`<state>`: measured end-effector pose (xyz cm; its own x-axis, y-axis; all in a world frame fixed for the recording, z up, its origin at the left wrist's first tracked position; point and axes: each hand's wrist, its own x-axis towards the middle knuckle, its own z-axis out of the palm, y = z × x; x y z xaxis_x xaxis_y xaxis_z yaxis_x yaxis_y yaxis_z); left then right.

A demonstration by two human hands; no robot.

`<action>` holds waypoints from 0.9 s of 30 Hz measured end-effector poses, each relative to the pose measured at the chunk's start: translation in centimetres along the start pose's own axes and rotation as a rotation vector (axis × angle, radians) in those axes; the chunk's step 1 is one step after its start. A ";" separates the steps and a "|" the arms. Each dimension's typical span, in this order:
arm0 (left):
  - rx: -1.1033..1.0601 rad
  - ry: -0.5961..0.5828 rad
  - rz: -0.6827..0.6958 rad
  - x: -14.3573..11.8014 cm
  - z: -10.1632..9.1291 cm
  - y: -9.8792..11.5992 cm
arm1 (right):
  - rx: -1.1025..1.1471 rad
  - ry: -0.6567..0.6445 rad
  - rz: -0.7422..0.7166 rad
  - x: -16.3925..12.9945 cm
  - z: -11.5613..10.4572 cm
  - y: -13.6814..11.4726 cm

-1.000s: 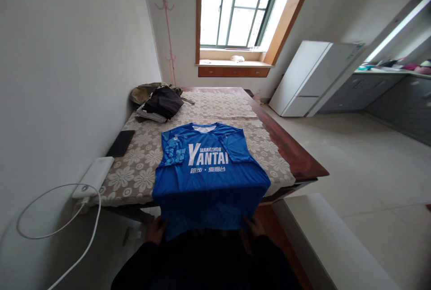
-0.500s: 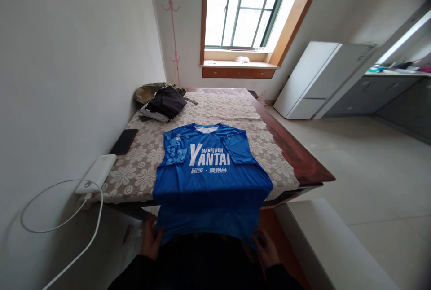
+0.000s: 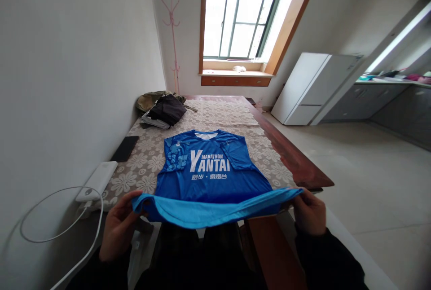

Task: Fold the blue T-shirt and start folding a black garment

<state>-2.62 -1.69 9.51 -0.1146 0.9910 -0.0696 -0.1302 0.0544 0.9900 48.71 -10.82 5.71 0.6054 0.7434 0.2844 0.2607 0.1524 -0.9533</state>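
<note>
Left hand (image 3: 117, 227) and right hand (image 3: 310, 211) each pinch a hem corner of the blue shirt (image 3: 210, 171), grip closed, lifting it taut off the desk (image 3: 296, 164).

The single head camera looked forward and down along the table (image 3: 296, 164), close above the hands, toward the window (image 3: 242, 16).
</note>
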 end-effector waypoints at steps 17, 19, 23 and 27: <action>0.339 -0.009 0.277 22.3 7.1 3.1 | 0.112 -0.150 0.032 21.5 10.2 -0.1; 0.429 0.039 0.316 25.2 8.2 2.4 | -0.014 -0.178 0.033 24.4 11.4 0.8; 0.560 0.092 0.304 29.8 10.3 0.6 | -0.262 -0.221 0.085 29.0 13.9 3.1; 0.616 0.085 0.302 32.4 11.6 -1.2 | -0.349 -0.258 0.101 31.2 16.0 5.3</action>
<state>5.22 31.73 7.53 -0.1381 0.9620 0.2356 0.4999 -0.1376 0.8551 56.97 23.56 7.92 0.4446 0.8884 0.1143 0.4748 -0.1255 -0.8711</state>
